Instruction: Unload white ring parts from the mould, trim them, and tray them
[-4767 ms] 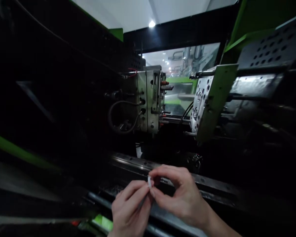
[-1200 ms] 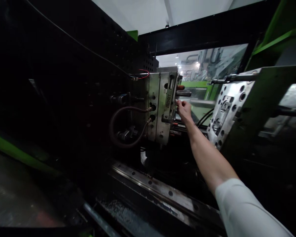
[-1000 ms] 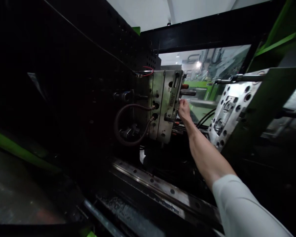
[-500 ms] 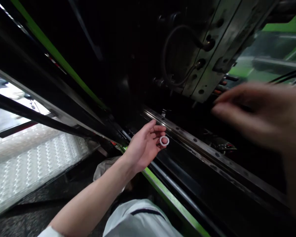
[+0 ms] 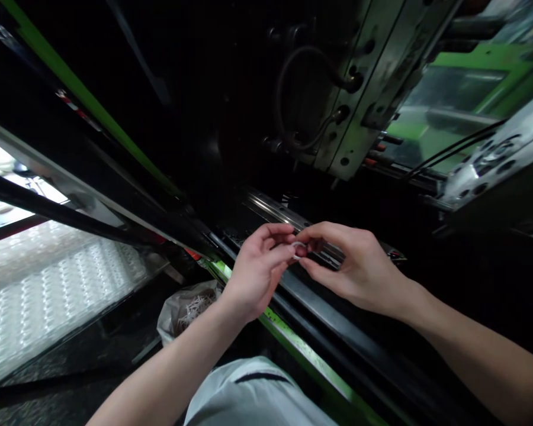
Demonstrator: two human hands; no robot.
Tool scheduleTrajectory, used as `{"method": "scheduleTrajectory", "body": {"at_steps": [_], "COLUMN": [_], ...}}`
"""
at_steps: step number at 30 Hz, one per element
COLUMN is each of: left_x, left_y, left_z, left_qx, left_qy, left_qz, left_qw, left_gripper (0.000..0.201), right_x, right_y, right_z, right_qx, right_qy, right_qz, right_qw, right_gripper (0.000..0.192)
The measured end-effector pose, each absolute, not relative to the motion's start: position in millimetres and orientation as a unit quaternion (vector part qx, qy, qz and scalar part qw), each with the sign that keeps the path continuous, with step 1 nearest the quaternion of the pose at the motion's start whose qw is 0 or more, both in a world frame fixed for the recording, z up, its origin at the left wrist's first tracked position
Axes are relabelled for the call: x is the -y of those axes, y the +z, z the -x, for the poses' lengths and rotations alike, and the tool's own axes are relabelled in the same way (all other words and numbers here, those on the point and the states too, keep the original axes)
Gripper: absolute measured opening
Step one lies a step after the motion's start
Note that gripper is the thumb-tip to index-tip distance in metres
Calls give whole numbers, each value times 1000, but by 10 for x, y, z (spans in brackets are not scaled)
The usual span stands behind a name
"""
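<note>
Left hand (image 5: 255, 275) and right hand (image 5: 353, 269) meeting fingertip to fingertip, both pinching a small white ring (image 5: 298, 249), forearms angled inward, ring held just above the steel guide rail (image 5: 273, 209), mould block (image 5: 359, 100) beyond the rail

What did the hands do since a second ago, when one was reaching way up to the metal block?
The right hand came back from the metal mold block and down to the left hand. Both now pinch the small white ring that the left hand held alone just before. The block, its looped hose and the steel rail stayed as they were.
</note>
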State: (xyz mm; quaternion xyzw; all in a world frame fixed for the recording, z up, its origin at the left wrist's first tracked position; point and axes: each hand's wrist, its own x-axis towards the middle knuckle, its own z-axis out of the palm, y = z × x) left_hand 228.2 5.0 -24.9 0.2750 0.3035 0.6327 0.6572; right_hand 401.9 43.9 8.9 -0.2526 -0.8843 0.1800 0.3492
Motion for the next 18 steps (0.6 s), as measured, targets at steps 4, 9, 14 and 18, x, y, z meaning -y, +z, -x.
{"method": "scheduleTrajectory", "body": {"at_steps": [4, 9, 14, 18], "left_x": [-48, -111, -138, -49], "left_y": [-322, -320, -303, -227], "left_z": [-2351, -2438, -2516, -2311], "left_qx": [-304, -279, -290, -348], "left_qy": [681, 699, 714, 705], "left_qz": [-350, -384, -408, -435], "left_qw": [566, 535, 490, 438], "left_gripper": [36, 33, 27, 32], "right_x": [-384, -423, -432, -574], "right_y": [43, 36, 68, 200], "right_z": [-4004, -4072, -4027, -4081], "right_qx": [858, 868, 861, 847], "right_qy": [140, 46, 22, -4], "right_qz": [292, 268, 269, 256], "right_qw": [398, 415, 430, 467], "right_gripper": [22, 18, 18, 20]}}
